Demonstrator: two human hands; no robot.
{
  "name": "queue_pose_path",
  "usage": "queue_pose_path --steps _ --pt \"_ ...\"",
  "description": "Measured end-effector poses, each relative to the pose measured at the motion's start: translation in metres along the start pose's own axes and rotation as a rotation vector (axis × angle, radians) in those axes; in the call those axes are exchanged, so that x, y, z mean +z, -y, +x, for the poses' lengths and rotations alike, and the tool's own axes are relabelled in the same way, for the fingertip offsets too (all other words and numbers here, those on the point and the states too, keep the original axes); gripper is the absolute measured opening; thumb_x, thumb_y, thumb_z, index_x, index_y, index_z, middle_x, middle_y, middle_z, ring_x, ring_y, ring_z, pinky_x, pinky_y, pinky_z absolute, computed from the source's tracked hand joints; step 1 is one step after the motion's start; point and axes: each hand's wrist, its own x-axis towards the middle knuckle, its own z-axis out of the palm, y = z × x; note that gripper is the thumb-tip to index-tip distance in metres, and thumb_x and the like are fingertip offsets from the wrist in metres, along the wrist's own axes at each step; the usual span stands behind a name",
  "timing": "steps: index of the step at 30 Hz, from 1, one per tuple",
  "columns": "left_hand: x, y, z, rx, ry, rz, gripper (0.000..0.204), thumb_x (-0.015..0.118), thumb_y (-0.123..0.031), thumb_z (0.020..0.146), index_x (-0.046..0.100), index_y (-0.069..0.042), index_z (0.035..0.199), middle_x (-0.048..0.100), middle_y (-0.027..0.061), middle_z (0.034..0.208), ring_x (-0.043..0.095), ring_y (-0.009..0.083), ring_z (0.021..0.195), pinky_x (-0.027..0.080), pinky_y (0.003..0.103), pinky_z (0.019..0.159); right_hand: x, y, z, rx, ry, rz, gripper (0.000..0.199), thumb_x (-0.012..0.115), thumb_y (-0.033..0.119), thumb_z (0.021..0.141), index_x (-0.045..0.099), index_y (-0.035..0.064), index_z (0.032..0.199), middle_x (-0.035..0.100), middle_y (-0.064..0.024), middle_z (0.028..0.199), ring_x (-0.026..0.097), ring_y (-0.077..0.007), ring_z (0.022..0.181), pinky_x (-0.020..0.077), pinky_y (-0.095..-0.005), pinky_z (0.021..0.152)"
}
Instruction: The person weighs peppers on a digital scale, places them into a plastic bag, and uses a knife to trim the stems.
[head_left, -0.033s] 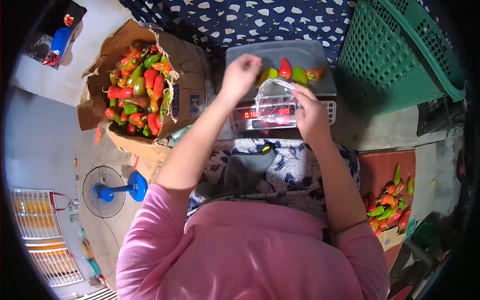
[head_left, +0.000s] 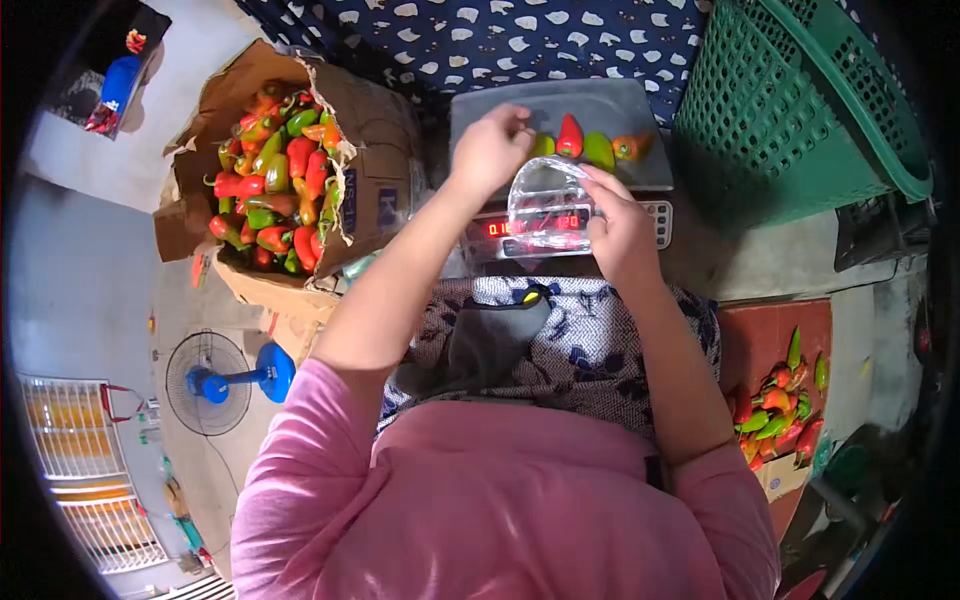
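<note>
Head view: right hand (head_left: 622,222) has clear plastic (head_left: 548,200) pinched in its grip; left hand (head_left: 492,152), honestly can't tell its grip, red pepper (head_left: 570,138) at its 3 o'clock.

L blkd: carton (head_left: 378,165) | R rear blkd: grn bskt (head_left: 775,135) | pass: flr (head_left: 755,262) R of scale (head_left: 550,96)

Fisheye view: black vignetting closes the rim, and the grille (head_left: 85,450) at the left edge is tilted and bent by distortion. Illumination is bright over the pale surface (head_left: 200,35) at upper left, dim at lower right. Glare streaks the clear bag (head_left: 545,205); the display (head_left: 498,229) glows red, partly veiled by it. Soft highlights mark the shirt (head_left: 520,480). The left hand (head_left: 488,152) appears slightly blurred.
</note>
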Motion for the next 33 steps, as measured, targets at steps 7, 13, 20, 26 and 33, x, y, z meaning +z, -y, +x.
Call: queue_pose_path --steps 7,13,20,26,33 --pt "0.039 -0.009 0.013 0.032 0.265 0.540 0.031 0.060 -0.020 0.080 0.059 -0.006 0.108 0.061 0.0192 0.103 0.064 0.0356 0.093 0.053 0.041 0.078 -0.004 -0.006 0.000 0.031 -0.007 0.084 0.041 0.049 -0.007 0.071 0.061 -0.0035 0.109 0.059 -0.0128 0.121 0.062 -0.0301 0.100 0.0489 -0.0342 0.086" --pt "-0.011 -0.023 -0.007 0.143 -0.077 0.137 0.030 0.065 -0.023 0.082 0.058 -0.001 0.101 0.061 0.0185 0.094 0.065 0.0302 0.082 0.052 0.040 0.068 0.001 -0.006 -0.004 0.051 0.046 0.044 0.040 0.054 -0.002 0.071 0.061 -0.0021 0.111 0.059 -0.0122 0.120 0.062 -0.0310 0.096 0.0503 -0.0368 0.082" --pt "-0.055 -0.075 -0.097 -0.144 0.182 -0.119 0.031 0.060 -0.022 0.088 0.049 -0.006 0.112 0.066 0.0165 0.085 0.068 0.0286 0.072 0.052 0.038 0.061 0.019 0.011 -0.012 0.071 0.122 -0.174 0.046 0.057 0.004 0.075 0.054 0.0023 0.121 0.050 -0.0094 0.131 0.063 -0.0317 0.090 0.0528 -0.0397 0.075" --pt "-0.018 -0.030 -0.120 -0.171 0.222 -0.448 0.033 0.061 -0.011 0.085 0.056 -0.001 0.117 0.067 0.0118 0.098 0.065 0.0250 0.082 0.052 0.034 0.072 0.054 0.056 -0.045 -0.241 0.320 -0.207 0.056 0.056 0.003 0.074 0.048 0.0031 0.129 0.038 -0.0083 0.143 0.065 -0.0283 0.066 0.0547 -0.0369 0.059" --pt "-0.022 -0.017 -0.119 -0.770 0.204 -1.747 0.042 0.050 -0.042 0.095 0.054 -0.006 0.116 0.062 0.0082 0.093 0.062 0.0190 0.084 0.051 0.035 0.079 0.044 0.058 -0.041 -0.277 0.290 -0.061 0.066 0.058 0.002 0.072 0.044 0.0072 0.136 0.036 -0.0074 0.145 0.064 -0.0266 0.063 0.0530 -0.0347 0.054"
